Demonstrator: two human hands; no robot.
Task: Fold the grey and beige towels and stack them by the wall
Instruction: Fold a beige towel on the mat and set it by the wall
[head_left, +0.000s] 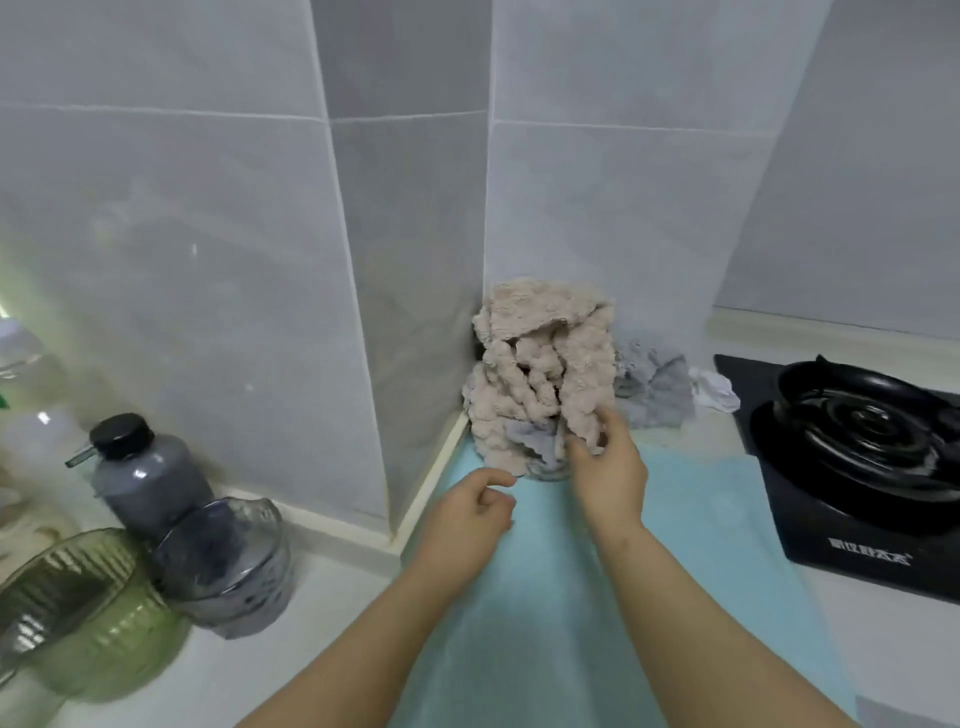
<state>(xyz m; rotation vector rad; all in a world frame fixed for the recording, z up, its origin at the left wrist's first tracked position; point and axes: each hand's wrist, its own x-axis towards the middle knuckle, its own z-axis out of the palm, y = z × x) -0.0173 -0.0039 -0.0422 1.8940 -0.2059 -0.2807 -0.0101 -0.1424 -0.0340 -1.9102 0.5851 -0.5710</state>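
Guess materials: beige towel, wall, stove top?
The beige towel looks like nubby chenille or terry: matte, lumpy tufts. The wall is probably glazed ceramic tile: faint reflections, grout lines. The stove top seems black glass or enamel: glossy highlights.

Head view, downward, seemingly near wall (415, 208)
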